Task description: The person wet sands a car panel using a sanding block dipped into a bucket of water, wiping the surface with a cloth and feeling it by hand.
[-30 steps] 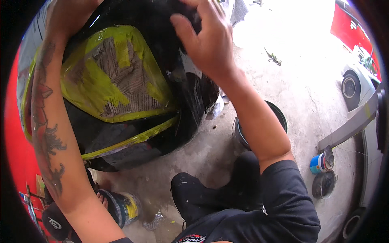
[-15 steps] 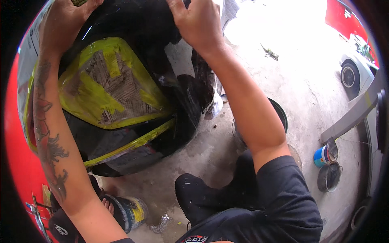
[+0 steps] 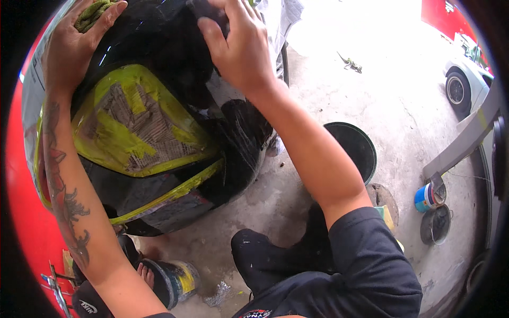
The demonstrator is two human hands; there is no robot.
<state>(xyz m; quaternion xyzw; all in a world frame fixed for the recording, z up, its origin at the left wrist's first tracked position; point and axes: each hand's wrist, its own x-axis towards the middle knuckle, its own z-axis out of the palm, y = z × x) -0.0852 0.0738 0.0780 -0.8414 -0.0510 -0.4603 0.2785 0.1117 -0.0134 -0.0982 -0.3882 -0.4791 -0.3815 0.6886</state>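
Observation:
A folded green cloth (image 3: 94, 15) is held in my left hand (image 3: 68, 53), its fingers closed around it at the top left. My right hand (image 3: 239, 50) is on the glossy black car panel (image 3: 154, 45), with its fingers curled over a dark pad (image 3: 207, 9). That pad is partly hidden by the fingers, so its exact kind is unclear. Between my forearms, newspaper and yellow-green tape cover the headlight (image 3: 143, 122). Another tape strip (image 3: 169, 196) runs below it, along the black bumper (image 3: 233, 183). Scratches mark the bumper's right side.
On the concrete floor stand a round black tub (image 3: 352, 151), a blue-and-white can (image 3: 426, 199), a dark bucket (image 3: 436, 225) and a bucket with a yellow label (image 3: 177, 281). Another person in dark clothes (image 3: 90, 297) is at lower left. A white car (image 3: 469, 87) is parked at far right.
My right hand has moved left over the panel, and the dark pad now shows under its fingers. More of the green cloth in my left hand is visible. The view has shifted slightly.

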